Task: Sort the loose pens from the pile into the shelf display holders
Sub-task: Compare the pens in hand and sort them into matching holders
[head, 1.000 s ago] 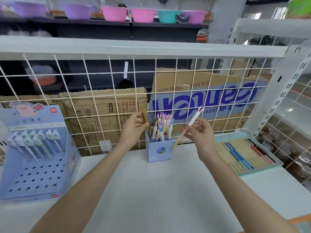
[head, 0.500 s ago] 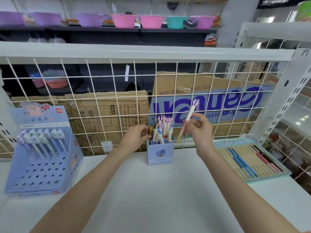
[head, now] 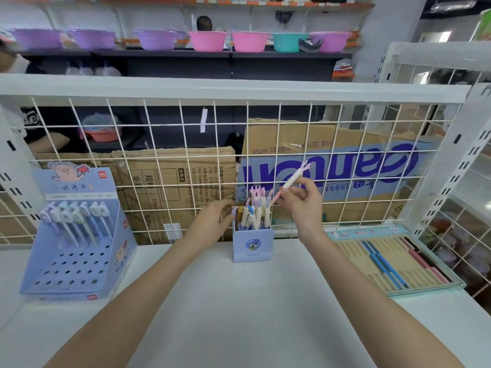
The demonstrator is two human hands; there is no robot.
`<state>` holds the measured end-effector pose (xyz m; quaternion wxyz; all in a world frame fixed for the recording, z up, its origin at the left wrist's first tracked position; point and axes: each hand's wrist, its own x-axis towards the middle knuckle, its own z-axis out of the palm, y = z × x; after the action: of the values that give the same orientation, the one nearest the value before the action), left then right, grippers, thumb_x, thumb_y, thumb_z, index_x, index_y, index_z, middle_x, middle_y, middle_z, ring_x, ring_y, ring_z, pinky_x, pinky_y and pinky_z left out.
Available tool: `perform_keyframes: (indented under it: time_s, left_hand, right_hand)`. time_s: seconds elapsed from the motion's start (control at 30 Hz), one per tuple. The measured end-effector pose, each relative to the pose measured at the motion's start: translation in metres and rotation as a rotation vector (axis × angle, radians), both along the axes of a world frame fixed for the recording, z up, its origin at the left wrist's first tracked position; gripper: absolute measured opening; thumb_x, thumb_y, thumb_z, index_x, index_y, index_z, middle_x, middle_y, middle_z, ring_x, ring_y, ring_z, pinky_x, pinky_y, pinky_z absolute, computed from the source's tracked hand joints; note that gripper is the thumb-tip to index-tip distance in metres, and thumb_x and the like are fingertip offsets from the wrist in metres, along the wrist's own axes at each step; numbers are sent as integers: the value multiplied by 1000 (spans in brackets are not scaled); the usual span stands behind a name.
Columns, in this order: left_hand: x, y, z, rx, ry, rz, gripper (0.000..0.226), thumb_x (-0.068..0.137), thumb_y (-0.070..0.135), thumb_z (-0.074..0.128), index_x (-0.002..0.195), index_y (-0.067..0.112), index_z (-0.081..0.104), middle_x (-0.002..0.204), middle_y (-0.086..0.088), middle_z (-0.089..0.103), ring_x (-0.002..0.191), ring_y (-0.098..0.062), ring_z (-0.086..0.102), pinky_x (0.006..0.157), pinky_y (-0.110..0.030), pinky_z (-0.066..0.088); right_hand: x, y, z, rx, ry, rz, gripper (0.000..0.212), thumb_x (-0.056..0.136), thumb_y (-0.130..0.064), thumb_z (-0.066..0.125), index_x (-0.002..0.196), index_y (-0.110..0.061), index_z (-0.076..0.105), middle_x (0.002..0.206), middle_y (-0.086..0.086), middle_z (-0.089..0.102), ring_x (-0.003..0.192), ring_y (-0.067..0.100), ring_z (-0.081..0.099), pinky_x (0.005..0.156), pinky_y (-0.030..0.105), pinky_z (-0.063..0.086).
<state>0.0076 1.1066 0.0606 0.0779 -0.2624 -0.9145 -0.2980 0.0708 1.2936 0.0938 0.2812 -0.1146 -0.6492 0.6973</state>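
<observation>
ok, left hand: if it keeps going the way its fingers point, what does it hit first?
Probably the gold pen at the left edge of the blue pen cup. The left hand points right, toward the cup's top, fingertips already at or near it. Depth is unclear, so contact can't be confirmed.

left fingertips (head: 230,205) hidden behind pen holder (head: 252,245)

Two hands are seen, the left hand (head: 212,221) and the right hand (head: 303,205). One pen (head: 291,181) is held. Seven bowls (head: 207,40) are lined up. Two cardboard boxes (head: 332,166) are visible.
</observation>
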Motion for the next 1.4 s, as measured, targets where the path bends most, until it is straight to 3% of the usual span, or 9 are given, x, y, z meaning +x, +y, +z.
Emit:
perform_keyframes:
  time_s: [0.13, 0.3, 0.4, 0.53, 0.67, 0.9, 1.03, 1.17, 1.4]
  left_hand:
    - [14, -3, 1, 143, 59, 32, 47, 95, 28, 50, 140, 18, 40, 137, -1, 49, 123, -15, 48, 104, -31, 38]
    - [47, 5, -25, 112, 227, 37, 46, 95, 32, 47, 139, 16, 40, 138, -1, 47, 125, -15, 41, 102, -32, 36]
    - [53, 7, -44, 33, 407, -19, 39, 91, 28, 41, 126, 13, 46, 132, -7, 49, 120, -19, 42, 101, -33, 34]
    - [59, 12, -59, -51, 493, -90, 36, 87, 20, 44, 122, 14, 46, 127, -7, 52, 117, -23, 46, 98, -33, 34]
    - [65, 14, -70, -115, 452, -47, 45, 87, 22, 39, 132, 13, 41, 134, -5, 53, 128, -17, 39, 108, -33, 24]
    - [71, 21, -63, -121, 468, 28, 48, 83, 17, 37, 130, 12, 43, 127, -7, 58, 124, -17, 40, 106, -38, 22]
    - [72, 24, -63, -140, 533, 42, 57, 72, 4, 60, 128, 10, 48, 124, -8, 60, 122, -18, 40, 104, -41, 25]
    - [74, 24, -64, -199, 508, 61, 75, 57, -3, 78, 127, 7, 52, 126, -8, 59, 123, -20, 40, 105, -46, 32]
    - [79, 25, -65, -278, 495, 96, 84, 51, -5, 79, 130, 6, 49, 128, -7, 58, 126, -21, 37, 104, -42, 21]
  right_hand:
    - [-9, 1, -8, 188, -81, 25, 22, 87, -2, 60, 100, -19, 55, 90, 10, 69, 86, 21, 67, 78, 34, 56]
    - [-14, 3, -17, 417, -133, 33, 22, 82, -2, 65, 101, -12, 59, 83, -8, 61, 77, 3, 57, 65, 9, 46]
    - [-18, 2, -23, 509, -207, 68, 22, 83, -4, 65, 104, -8, 59, 82, -2, 60, 75, 13, 56, 67, 20, 47]
    - [-16, 1, -23, 575, -225, 91, 43, 87, -2, 60, 125, -11, 43, 77, -6, 55, 69, 6, 53, 61, 17, 43]
    - [-9, 1, -19, 611, -147, 95, 60, 89, -5, 57, 140, -18, 29, 88, -6, 56, 74, 7, 54, 61, 15, 42]
    - [-15, 12, -14, 653, 43, -65, 24, 95, -13, 50, 118, -14, 59, 106, 6, 60, 90, 12, 57, 81, 22, 47]
    - [-25, 19, -16, 953, -13, -79, 23, 92, -12, 57, 112, -11, 67, 106, 10, 57, 99, 22, 53, 84, 28, 44]
    - [-20, 17, -32, 1122, -4, -96, 34, 88, -1, 58, 118, -14, 65, 104, 14, 58, 98, 31, 51, 82, 38, 47]
    - [-13, 22, -35, 1152, -152, -5, 54, 90, 4, 50, 135, -25, 49, 127, 14, 47, 116, 29, 42, 98, 35, 40]
